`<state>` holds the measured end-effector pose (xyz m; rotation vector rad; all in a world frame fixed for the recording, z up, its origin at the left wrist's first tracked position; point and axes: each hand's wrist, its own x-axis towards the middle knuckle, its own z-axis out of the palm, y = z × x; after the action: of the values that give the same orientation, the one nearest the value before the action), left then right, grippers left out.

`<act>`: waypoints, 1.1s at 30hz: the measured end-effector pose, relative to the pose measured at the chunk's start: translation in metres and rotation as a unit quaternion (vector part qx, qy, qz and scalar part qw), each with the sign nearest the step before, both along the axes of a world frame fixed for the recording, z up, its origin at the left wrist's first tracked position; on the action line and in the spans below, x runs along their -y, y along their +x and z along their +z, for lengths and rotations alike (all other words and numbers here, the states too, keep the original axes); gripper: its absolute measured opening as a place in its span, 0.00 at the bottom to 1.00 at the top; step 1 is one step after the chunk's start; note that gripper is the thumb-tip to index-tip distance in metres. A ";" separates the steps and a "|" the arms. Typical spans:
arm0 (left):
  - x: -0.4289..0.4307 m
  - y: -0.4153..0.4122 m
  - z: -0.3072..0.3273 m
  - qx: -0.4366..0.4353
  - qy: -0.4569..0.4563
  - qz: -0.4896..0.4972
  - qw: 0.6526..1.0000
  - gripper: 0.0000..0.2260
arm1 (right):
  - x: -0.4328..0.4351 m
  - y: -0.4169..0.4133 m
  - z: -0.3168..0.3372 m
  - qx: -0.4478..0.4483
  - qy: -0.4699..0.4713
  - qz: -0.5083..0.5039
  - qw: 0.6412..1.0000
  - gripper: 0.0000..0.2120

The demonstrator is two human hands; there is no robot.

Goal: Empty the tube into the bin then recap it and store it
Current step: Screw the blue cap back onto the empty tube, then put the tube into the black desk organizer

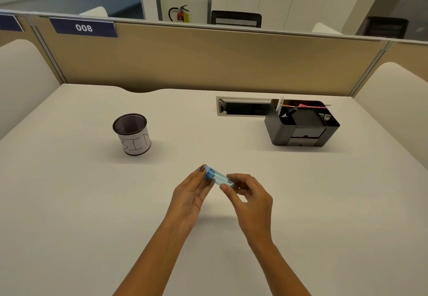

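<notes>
A small clear tube [221, 179] with a blue cap [209, 173] is held above the middle of the white desk, lying nearly level with the cap end to the left. My left hand [192, 193] grips the cap with its fingertips. My right hand [249, 197] pinches the tube's body at the other end. The bin [132, 134], a black mesh cup wrapped in white paper marked "BIN", stands to the far left of my hands. What is inside the tube is too small to tell.
A black desk organiser [301, 125] with pens and small items stands at the back right, beside a cable slot [243, 106] in the desk. A tan partition [208, 59] closes the far edge. White desk surface [92, 214] spreads around my hands.
</notes>
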<state>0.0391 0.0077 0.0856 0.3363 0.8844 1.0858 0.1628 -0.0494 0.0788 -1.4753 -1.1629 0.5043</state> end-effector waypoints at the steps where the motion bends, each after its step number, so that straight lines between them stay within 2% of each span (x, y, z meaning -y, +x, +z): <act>1: 0.000 0.006 0.001 0.003 0.001 -0.007 1.000 0.11 | 0.000 0.004 -0.001 -0.013 -0.001 -0.016 1.000 0.11; 5: -0.005 0.030 0.006 -0.028 0.034 -0.051 0.998 0.12 | -0.001 0.024 -0.001 -0.101 -0.003 -0.098 0.990 0.12; 6: -0.006 0.037 0.007 -0.061 0.051 -0.061 0.995 0.11 | -0.002 0.030 -0.001 -0.121 0.000 -0.124 0.985 0.12; 8: -0.010 0.055 0.006 -0.210 0.123 -0.078 0.967 0.11 | -0.005 0.045 0.001 -0.164 0.008 -0.174 0.971 0.13; 10: -0.015 0.077 0.005 -0.386 0.238 -0.088 0.887 0.14 | -0.009 0.064 0.003 -0.200 0.022 -0.214 0.956 0.12; 11: -0.018 0.090 0.006 -0.439 0.295 -0.092 0.844 0.16 | -0.011 0.075 0.005 -0.210 0.029 -0.233 0.949 0.12; 13: -0.028 0.118 0.005 -0.488 0.369 -0.128 0.781 0.20 | -0.016 0.095 0.008 -0.220 0.046 -0.268 0.937 0.11; 16: -0.050 0.160 0.003 -0.562 0.427 -0.186 0.684 0.26 | -0.027 0.125 0.013 -0.216 0.059 -0.315 0.922 0.12; 20: -0.077 0.200 0.001 -0.638 0.485 -0.213 0.559 0.29 | -0.046 0.157 0.019 -0.199 0.075 -0.338 0.917 0.13; 22: -0.090 0.219 -0.002 -0.667 0.496 -0.222 0.510 0.31 | -0.057 0.173 0.019 -0.187 0.084 -0.347 0.915 0.13; 24: -0.100 0.231 -0.008 -0.691 0.494 -0.227 0.477 0.33 | -0.068 0.186 0.019 -0.176 0.087 -0.355 0.914 0.13; 26: -0.109 0.238 -0.014 -0.702 0.493 -0.226 0.462 0.34 | -0.079 0.197 0.019 -0.163 0.089 -0.361 0.914 0.13; 28: -0.115 0.245 -0.020 -0.697 0.499 -0.214 0.468 0.33 | -0.089 0.209 0.017 -0.156 0.091 -0.369 0.912 0.12; 33: -0.118 0.252 -0.027 -0.645 0.496 -0.189 0.550 0.30 | -0.117 0.233 0.011 -0.101 0.099 -0.391 0.910 0.10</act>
<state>0.2909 0.1258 0.0587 2.4285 1.2281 0.6619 0.3957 0.0674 0.0898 -1.5228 -0.3756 -0.0244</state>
